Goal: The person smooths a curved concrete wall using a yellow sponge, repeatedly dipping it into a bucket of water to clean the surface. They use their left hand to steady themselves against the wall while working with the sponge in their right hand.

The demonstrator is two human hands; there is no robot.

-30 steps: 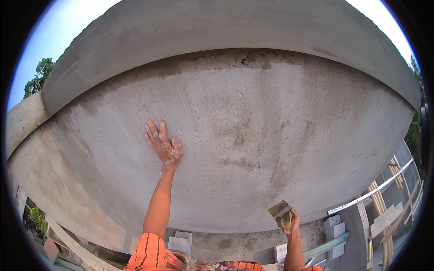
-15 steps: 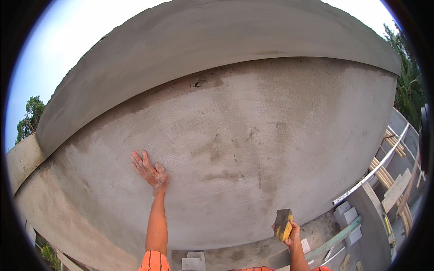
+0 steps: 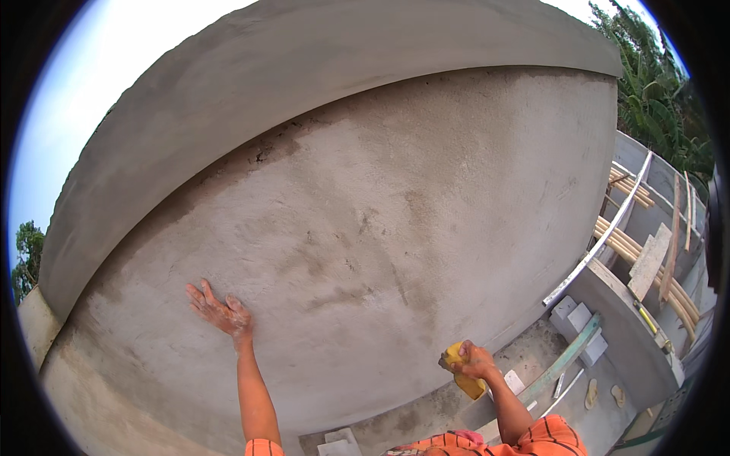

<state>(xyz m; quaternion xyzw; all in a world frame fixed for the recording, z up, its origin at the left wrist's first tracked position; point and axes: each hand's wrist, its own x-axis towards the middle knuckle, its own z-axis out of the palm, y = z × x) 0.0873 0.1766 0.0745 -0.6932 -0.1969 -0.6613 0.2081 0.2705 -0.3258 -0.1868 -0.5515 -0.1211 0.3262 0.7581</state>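
Observation:
A grey plastered wall (image 3: 426, 213) fills most of the view, with darker patches and a rough, cracked band under a curved overhanging ledge (image 3: 319, 53). My left hand (image 3: 220, 310), dusted pale with plaster, lies against the wall at the left, fingers spread and nothing in them. My right hand (image 3: 475, 361) grips a yellow and dark grey sponge (image 3: 469, 386) low at the right, near the foot of the wall. Orange striped sleeves show at the lower edge.
Bundled poles (image 3: 623, 243), boards (image 3: 650, 262) and a white bar (image 3: 597, 251) lie at the right, by a low wall. Below are concrete blocks (image 3: 574, 327), a green plank (image 3: 566, 357) and sandals (image 3: 591, 394). Trees stand beyond.
The view has swung so the wall appears tilted, showing more of the right side. My left hand sits lower and further left in the picture. My right hand has turned the sponge, yellow side up.

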